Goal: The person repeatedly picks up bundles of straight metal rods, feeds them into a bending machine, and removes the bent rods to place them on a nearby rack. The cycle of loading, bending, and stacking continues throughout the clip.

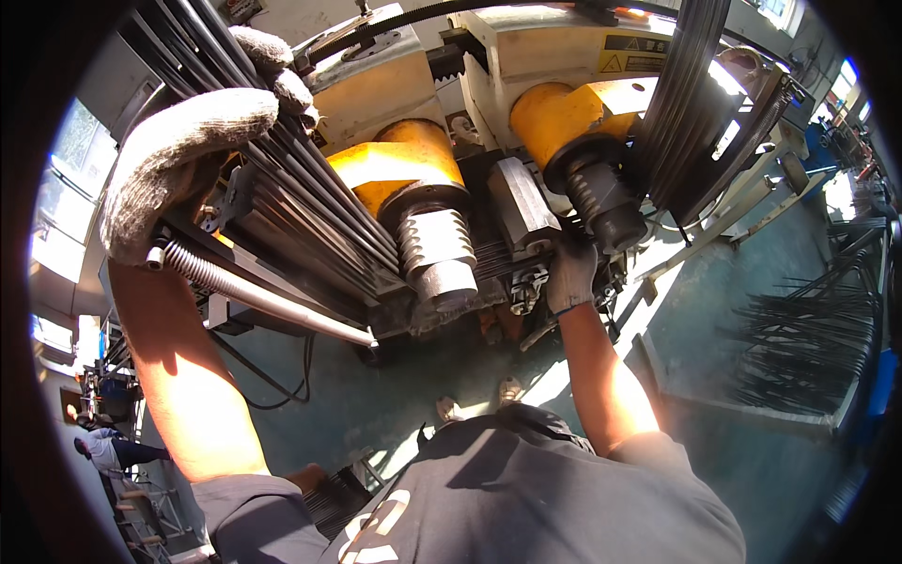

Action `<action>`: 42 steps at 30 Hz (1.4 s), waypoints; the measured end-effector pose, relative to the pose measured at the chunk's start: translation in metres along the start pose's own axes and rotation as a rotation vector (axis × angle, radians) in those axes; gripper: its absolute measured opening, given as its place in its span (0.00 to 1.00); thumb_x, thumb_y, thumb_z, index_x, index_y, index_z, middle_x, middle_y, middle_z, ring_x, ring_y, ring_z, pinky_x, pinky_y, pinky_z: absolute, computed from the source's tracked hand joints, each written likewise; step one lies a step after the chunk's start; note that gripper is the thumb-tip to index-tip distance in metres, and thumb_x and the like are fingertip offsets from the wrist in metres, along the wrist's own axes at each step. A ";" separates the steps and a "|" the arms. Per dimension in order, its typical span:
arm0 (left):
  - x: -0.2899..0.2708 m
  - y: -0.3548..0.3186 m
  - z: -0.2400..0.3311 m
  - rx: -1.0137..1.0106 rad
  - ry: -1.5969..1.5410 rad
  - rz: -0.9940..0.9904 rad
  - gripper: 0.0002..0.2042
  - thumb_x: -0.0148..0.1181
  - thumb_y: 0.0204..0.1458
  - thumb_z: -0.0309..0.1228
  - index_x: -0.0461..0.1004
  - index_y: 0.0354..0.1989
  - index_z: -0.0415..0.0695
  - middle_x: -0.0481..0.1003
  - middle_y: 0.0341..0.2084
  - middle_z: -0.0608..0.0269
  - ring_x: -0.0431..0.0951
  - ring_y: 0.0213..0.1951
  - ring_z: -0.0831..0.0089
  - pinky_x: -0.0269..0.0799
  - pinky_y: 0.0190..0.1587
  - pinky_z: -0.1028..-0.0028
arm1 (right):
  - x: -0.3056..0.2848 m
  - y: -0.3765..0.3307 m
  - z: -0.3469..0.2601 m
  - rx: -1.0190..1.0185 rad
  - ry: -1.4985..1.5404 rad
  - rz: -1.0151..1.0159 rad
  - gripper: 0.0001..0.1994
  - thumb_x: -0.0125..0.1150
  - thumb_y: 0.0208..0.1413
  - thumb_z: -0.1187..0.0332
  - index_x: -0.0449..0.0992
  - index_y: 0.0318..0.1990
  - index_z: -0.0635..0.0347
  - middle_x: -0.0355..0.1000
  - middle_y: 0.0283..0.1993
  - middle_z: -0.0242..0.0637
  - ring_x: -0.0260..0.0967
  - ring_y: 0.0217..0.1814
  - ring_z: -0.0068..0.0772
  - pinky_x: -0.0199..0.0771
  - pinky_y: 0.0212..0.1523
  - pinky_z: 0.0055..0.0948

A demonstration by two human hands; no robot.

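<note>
My left hand (183, 136), in a knitted work glove, is raised at the upper left. Its fingers curl round a bundle of long dark metal rods (315, 169) that slants down toward the machine. My right hand (571, 273), also gloved, reaches in low at the middle, beside a grey metal block (520, 202); its fingers are hidden in shadow under the machine parts. Between and beside the hands are two yellow machine heads, the left one (413, 160) with a bright ribbed cylinder (437, 244), the right one (554, 117) with a darker ribbed cylinder (606, 207).
Another upright bundle of dark rods (681, 103) stands in the machine at the right. A coil spring (202, 268) runs onto a pale tube (301, 315) below my left hand. Many dark rods (799, 329) lie heaped in a bin at the far right. A person (117, 448) is at the far left.
</note>
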State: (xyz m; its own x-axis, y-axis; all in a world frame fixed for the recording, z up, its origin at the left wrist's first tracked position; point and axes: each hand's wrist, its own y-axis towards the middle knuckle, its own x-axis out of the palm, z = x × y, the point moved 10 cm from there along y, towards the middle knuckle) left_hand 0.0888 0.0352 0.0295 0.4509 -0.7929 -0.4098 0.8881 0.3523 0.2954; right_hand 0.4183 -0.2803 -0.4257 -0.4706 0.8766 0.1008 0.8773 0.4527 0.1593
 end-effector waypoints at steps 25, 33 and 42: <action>0.089 -0.009 0.062 -0.031 0.035 -0.062 0.17 0.66 0.68 0.33 0.84 0.59 0.35 0.85 0.58 0.50 0.85 0.62 0.59 0.77 0.71 0.61 | 0.003 -0.009 -0.032 -0.012 0.102 0.055 0.12 0.62 0.69 0.73 0.88 0.53 0.65 0.86 0.52 0.40 0.84 0.52 0.33 0.81 0.53 0.34; 0.101 -0.048 0.096 -0.072 0.164 0.130 0.15 0.66 0.67 0.32 0.79 0.59 0.38 0.84 0.48 0.54 0.85 0.52 0.64 0.80 0.65 0.61 | -0.007 -0.071 -0.076 0.202 0.574 0.222 0.17 0.73 0.68 0.65 0.85 0.57 0.68 0.83 0.55 0.38 0.77 0.57 0.32 0.74 0.62 0.34; 0.126 -0.244 0.102 0.257 -0.079 0.643 0.12 0.63 0.65 0.35 0.73 0.49 0.42 0.78 0.42 0.57 0.78 0.48 0.62 0.71 0.68 0.48 | -0.261 -0.230 -0.086 0.247 0.409 0.448 0.05 0.65 0.76 0.70 0.76 0.49 0.62 0.78 0.35 0.35 0.81 0.37 0.34 0.88 0.40 0.39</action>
State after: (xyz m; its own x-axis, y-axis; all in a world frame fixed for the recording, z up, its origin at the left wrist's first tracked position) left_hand -0.0797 -0.2012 -0.0066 0.8637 -0.5034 -0.0242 0.3933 0.6432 0.6570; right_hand 0.3309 -0.6271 -0.4047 -0.0092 0.8783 0.4779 0.9696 0.1247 -0.2104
